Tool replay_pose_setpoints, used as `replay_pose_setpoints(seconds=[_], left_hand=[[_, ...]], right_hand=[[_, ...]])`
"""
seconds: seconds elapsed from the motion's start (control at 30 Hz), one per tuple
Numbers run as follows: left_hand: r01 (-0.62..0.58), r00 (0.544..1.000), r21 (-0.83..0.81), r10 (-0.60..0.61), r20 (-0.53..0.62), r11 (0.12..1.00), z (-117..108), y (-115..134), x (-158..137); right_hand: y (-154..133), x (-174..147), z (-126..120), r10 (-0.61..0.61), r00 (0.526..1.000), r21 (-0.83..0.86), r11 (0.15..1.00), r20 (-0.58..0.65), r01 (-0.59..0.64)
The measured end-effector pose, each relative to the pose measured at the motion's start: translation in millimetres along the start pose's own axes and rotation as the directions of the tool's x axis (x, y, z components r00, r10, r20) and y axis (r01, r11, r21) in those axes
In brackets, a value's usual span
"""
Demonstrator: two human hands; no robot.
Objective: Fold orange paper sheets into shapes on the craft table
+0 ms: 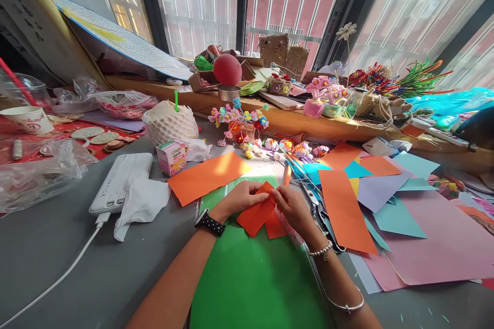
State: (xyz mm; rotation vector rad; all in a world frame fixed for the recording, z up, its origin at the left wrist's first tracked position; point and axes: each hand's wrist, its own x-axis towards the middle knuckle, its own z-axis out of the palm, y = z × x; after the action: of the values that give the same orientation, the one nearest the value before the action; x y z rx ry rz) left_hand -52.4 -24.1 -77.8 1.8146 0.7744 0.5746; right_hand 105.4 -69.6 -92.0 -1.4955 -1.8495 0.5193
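Observation:
My left hand, with a dark watch on the wrist, pinches a folded piece of orange paper from its left side. Against the same paper's top edge, my right hand closes its thumb and fingers from the right. Both hands meet just above a green mat. A narrow orange strip stands up behind my right fingers; whether they grip it I cannot tell. Scissors lie right of my right hand. A large orange sheet lies beyond my left hand.
Coloured paper sheets overlap on the right, with an orange rectangle nearest my hand. A white power bank, a tissue and a pink box lie left. Behind stand a wrapped coconut and flower crafts.

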Motion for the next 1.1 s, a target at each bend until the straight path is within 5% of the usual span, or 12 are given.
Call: replay_pose_setpoints(seconds=[0.2, 0.53, 0.7, 0.87, 1.1], left_hand=[[0.013, 0.996, 0.077, -0.006, -0.088, 0.997, -0.4, -2.2, 0.8], [0.003, 0.985, 0.0, -0.003, -0.172, 1.0, 0.0, -1.5, -0.5], [0.007, 0.975, 0.024, -0.002, -0.224, 1.0, 0.2, -0.9, 0.0], [0.003, 0.98, 0.005, -0.002, -0.2, 1.0, -0.6, -0.9, 0.4], [0.011, 0.999, 0.099, -0.007, -0.034, 0.995, -0.2, -0.8, 0.1]], right_hand=[[-2.3, -0.7, -2.1, -0.013, 0.999, 0.153, 0.988, 0.036, 0.007], [-0.5, -1.9, 1.2, -0.058, 0.998, 0.016, 0.998, -0.039, 0.059], [-1.7, -1.9, 3.9, -0.04, 0.999, 0.117, 0.992, 0.009, 0.039], [-1.2, -1.7, 4.6, -0.043, 0.997, 0.079, 0.996, -0.068, 0.048], [0.5, 0.6, -3.1, 0.053, 0.996, 0.238, 0.971, -0.069, -0.035]])
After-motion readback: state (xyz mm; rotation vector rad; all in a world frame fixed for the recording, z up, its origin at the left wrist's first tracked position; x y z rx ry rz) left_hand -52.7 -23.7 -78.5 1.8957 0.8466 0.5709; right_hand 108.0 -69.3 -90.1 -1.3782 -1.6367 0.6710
